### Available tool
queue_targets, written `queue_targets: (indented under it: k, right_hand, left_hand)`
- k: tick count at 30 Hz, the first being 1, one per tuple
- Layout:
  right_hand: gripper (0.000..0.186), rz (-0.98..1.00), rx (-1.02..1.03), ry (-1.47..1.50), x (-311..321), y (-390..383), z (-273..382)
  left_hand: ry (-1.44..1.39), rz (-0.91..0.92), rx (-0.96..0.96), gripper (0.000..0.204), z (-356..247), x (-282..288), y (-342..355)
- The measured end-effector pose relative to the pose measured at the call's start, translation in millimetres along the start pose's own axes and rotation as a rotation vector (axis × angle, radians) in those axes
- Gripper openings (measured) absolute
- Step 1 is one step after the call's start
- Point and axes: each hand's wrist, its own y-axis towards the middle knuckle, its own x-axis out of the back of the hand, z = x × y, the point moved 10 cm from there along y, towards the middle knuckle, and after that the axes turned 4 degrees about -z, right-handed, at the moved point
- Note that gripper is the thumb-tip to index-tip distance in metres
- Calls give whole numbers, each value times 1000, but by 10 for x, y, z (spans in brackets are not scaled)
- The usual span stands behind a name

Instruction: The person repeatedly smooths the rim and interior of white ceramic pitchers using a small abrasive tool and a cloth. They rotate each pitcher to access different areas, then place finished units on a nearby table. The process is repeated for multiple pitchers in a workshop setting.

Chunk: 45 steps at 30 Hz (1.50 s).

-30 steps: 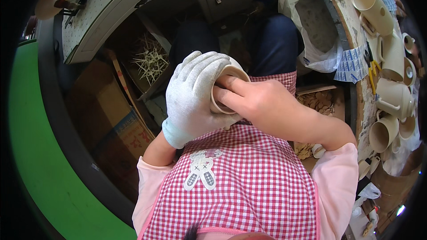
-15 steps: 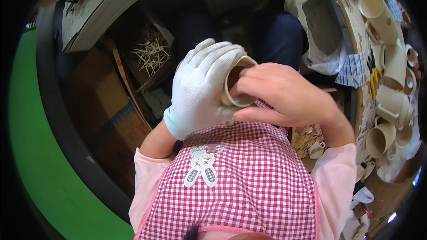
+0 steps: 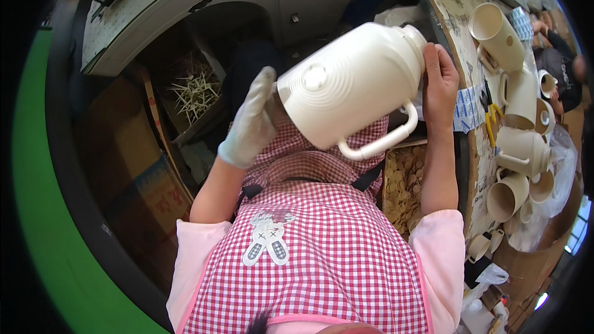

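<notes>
A cream plastic thermos jug body (image 3: pixel 352 80) lies tilted across the space above my lap, its handle (image 3: pixel 387 139) hanging on the near side. Around its narrow neck at the upper right, my bare right hand (image 3: pixel 440 80) is closed, thumb and fingers at the rim. My left hand (image 3: pixel 252 122), in a white knit glove, is beside the wide lower end with its fingers stretched out. Whether the glove touches the jug's edge is hard to tell. Part of the gloved palm is in shadow by that end.
At right, a worn workbench (image 3: pixel 442 9) bears several cream jug bodies, a cream tube-like body (image 3: pixel 497 36) and yellow-handled pliers or cutters (image 3: pixel 492 120). Below stands a box of flat tan scraps (image 3: pixel 405 179). A box of thin pale sticks (image 3: pixel 195 93) is at left. Another person sits far right.
The cream jug body has come up from my lap and turned lengthwise. My right hand has left its round opening and moved right to the neck; my gloved left hand has come off its side.
</notes>
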Motion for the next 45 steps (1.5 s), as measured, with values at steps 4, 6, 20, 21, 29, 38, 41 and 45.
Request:
queue_targets:
  k: [4, 6, 20, 21, 29, 38, 41, 45]
  right_hand:
    - [30, 181, 176, -314, -271, 32, 218]
    - [32, 247, 504, -594, -567, 68, 547]
    - [88, 582, 831, -663, -5154, 1589, 2091]
    - [94, 531, 835, -749, -5417, 1664, 2129]
    - [22, 105, 1202, -632, -5900, 2017, 2473]
    - [37, -12, 254, -291, -1651, 3330, 1434]
    - [24, -86, -33, -334, -477, 3395, 1321]
    - [23, -172, -200, -357, 81, 3438, 1041]
  left_hand:
    - [-500, 35, 310, 63, 192, -150, -3]
    - [-514, 70, 232, 69, 88, -107, -17]
    - [-378, 455, 382, 68, 1208, 543, 99]
    - [-430, 437, 373, 69, 1185, 569, 100]
    - [-450, 348, 411, 70, 1125, 688, 83]
    - [-537, 293, 407, 81, 996, 692, 81]
    - [-482, 269, 438, 88, 1063, 708, 134]
    - [-458, 249, 469, 88, 1152, 659, 209]
